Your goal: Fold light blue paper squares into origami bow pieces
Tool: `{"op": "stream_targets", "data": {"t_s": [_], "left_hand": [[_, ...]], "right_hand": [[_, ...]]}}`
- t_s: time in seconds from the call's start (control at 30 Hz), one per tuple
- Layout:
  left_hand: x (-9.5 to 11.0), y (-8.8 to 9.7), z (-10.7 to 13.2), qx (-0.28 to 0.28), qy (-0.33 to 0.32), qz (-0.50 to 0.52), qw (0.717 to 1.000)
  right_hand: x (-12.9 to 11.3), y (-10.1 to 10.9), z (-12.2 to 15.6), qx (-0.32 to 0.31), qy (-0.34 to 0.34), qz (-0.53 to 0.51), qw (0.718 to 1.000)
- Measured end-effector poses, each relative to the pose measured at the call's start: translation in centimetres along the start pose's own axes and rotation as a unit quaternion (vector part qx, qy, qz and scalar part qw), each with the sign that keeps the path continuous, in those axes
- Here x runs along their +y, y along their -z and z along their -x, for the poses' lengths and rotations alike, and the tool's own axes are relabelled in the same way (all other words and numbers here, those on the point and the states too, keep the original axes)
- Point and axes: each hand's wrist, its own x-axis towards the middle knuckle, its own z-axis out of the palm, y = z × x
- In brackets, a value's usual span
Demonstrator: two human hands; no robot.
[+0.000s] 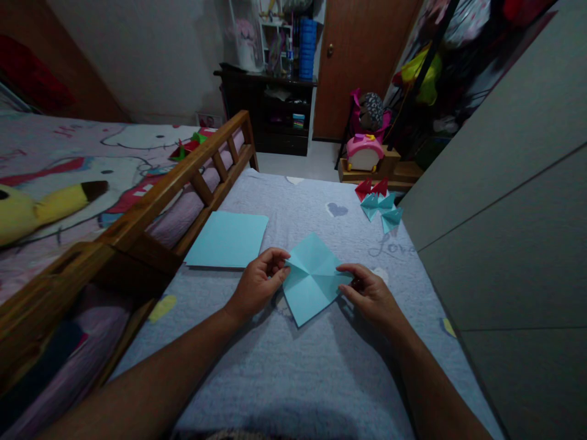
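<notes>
A light blue square of paper (312,284) with crossing creases is held over the bed, turned so its corners point away, toward me and to each side. Thumb and fingers of my left hand (259,281) pinch its left corner. At the opposite corner, my right hand (367,290) pinches the paper in the same manner. Left of it lies a flat stack of light blue paper (229,240). Folded paper pieces, blue ones (381,209) and red ones (370,188), sit together at the far right of the bed.
A wooden bed rail (183,177) runs along the left, with a second bed and a yellow plush toy (41,211) beyond it. A pale cabinet (513,244) borders the right side. Past the bed stand a dark shelf unit (279,131) and a pink toy (364,153).
</notes>
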Motion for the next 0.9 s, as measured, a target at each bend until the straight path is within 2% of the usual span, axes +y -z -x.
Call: {"op": "stream_targets", "data": {"t_s": [0.13,0.37,0.67,0.8,0.9], "left_hand": [[0.1,0.0,0.0,-0.009,-0.013,-0.022,1.000],[0.4,0.1,0.4,-0.047,-0.043,-0.090,0.994],[0.6,0.1,0.3,-0.037,-0.106,-0.130,0.985],[1.4,0.1,0.4,-0.037,-0.149,-0.157,0.976],[1.7,0.0,0.6,-0.027,-0.147,-0.153,0.977]], "right_hand": [[0.5,-0.3,0.0,-0.002,0.014,0.066,0.998],[0.9,-0.7,-0.2,0.031,0.063,0.101,0.992],[0.0,-1.4,0.0,0.113,0.153,0.091,0.978],[-0.6,-1.3,0.2,0.090,0.169,0.073,0.979],[-0.9,-1.4,0.2,0.072,0.181,0.069,0.978]]}}
